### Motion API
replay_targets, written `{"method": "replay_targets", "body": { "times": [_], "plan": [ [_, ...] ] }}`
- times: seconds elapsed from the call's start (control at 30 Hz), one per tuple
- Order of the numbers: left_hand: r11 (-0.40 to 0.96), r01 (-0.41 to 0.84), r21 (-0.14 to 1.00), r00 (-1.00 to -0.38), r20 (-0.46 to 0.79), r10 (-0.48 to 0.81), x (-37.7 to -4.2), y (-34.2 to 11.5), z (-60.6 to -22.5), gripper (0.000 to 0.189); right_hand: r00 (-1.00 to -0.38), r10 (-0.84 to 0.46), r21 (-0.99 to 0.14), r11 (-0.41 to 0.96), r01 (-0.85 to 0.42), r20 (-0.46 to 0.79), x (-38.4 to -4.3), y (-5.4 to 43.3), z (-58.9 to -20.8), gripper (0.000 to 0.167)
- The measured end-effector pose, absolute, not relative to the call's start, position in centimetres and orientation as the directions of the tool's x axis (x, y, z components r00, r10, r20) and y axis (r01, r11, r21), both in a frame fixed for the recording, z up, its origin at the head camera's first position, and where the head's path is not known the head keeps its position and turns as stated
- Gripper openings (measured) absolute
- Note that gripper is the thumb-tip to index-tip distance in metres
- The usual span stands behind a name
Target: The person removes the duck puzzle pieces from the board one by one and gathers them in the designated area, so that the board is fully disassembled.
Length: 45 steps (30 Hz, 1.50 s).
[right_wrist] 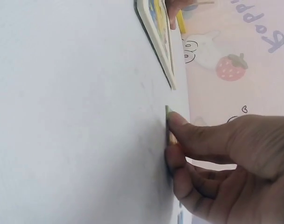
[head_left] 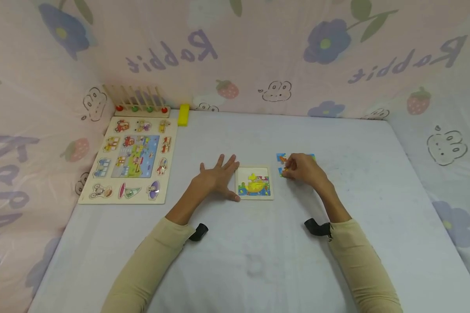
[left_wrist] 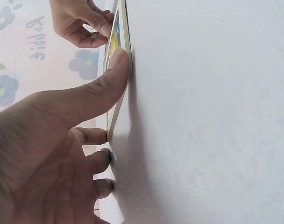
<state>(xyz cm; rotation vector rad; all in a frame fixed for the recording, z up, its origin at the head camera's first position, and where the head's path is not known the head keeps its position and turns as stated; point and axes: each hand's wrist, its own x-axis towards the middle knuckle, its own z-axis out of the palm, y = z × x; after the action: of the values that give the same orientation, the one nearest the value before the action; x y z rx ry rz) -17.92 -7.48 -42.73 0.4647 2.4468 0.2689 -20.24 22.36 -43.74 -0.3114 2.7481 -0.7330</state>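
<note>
My left hand (head_left: 215,178) lies with fingers spread at the left side of a small square jigsaw puzzle tray (head_left: 254,198). In the left wrist view, its thumb (left_wrist: 117,59) rests on the tray's rim. Inside the tray, joined pieces form a partly assembled yellow and blue picture (head_left: 256,187). To the right of the tray, my right hand (head_left: 307,169) pinches a puzzle piece (right_wrist: 173,138) between thumb and forefinger, close to the tabletop. Other loose blue puzzle pieces (head_left: 280,157) lie beside and partly under that hand.
A wooden knob puzzle board (head_left: 168,174) with vehicle and toy pieces lies at the left. Behind it stands a peg rack (head_left: 141,114) with red and green beads, next to a yellow block (head_left: 183,115). Patterned cloth walls (head_left: 250,56) border the white table (head_left: 254,282).
</note>
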Motion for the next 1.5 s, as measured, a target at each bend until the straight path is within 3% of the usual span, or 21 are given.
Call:
{"method": "replay_targets", "body": {
  "times": [0.87,1.17,1.33,1.5],
  "plan": [
    [0.911,0.262,0.318,-0.738,-0.542,0.401,-17.9,-7.6,-42.4,0.118,-0.959,-0.214,-0.504,0.859,-0.095,-0.184,-20.4,21.5,-43.9,0.022],
    [0.907,0.272,0.322,-0.729,-0.546,0.413,-18.1,-7.8,-42.6,0.117,-0.970,-0.215,-0.505,0.853,-0.130,-0.115,-19.2,20.1,-43.0,0.043],
    [0.910,0.253,0.328,-0.735,-0.548,0.401,-18.1,-7.9,-42.5,0.110,-0.931,-0.351,-0.532,0.810,-0.248,-0.102,-18.3,17.9,-42.3,0.037],
    [0.911,0.244,0.332,-0.738,-0.547,0.396,-18.2,-7.7,-42.5,0.105,-0.856,-0.490,-0.511,0.785,-0.351,-0.165,-17.3,15.8,-42.2,0.046]
  ]
}}
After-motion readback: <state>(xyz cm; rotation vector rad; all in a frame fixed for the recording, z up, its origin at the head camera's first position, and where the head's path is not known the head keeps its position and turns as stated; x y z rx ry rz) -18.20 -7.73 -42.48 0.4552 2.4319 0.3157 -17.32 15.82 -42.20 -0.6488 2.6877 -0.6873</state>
